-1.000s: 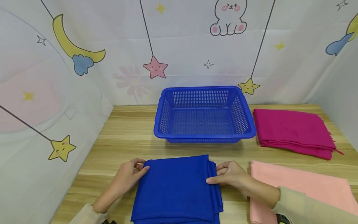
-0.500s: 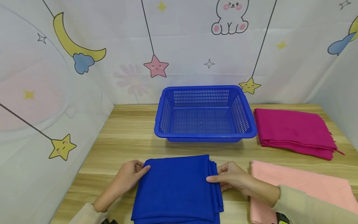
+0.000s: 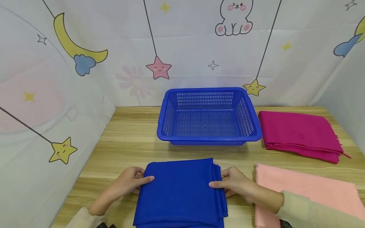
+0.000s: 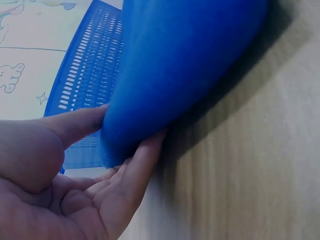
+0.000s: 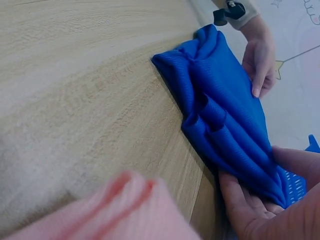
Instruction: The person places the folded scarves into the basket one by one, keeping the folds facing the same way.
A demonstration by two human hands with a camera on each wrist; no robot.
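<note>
A folded blue cloth [image 3: 178, 193] lies at the front of the table, its layers showing along the right side. My left hand [image 3: 129, 182] pinches its left edge, thumb on top; in the left wrist view the fingers [image 4: 142, 162] reach under the blue cloth [image 4: 170, 75]. At the opposite edge my right hand [image 3: 236, 183] pinches the layers, thumb above. In the right wrist view, that hand's fingers [image 5: 237, 200] are beneath the folded layers [image 5: 220, 115].
Behind the cloth stands a blue perforated plastic basket [image 3: 209, 138], with nothing in it. A folded magenta cloth [image 3: 299, 133] with fringe lies to its right. Nearer, a folded pink cloth [image 3: 308, 186] lies partly under the right forearm. A printed curtain [image 3: 188, 38] hangs behind the wooden table [image 3: 128, 126].
My left hand has shifted slightly down along the cloth's left edge, its thumb now lower. The right hand has moved very little, and the cloth lies where it was.
</note>
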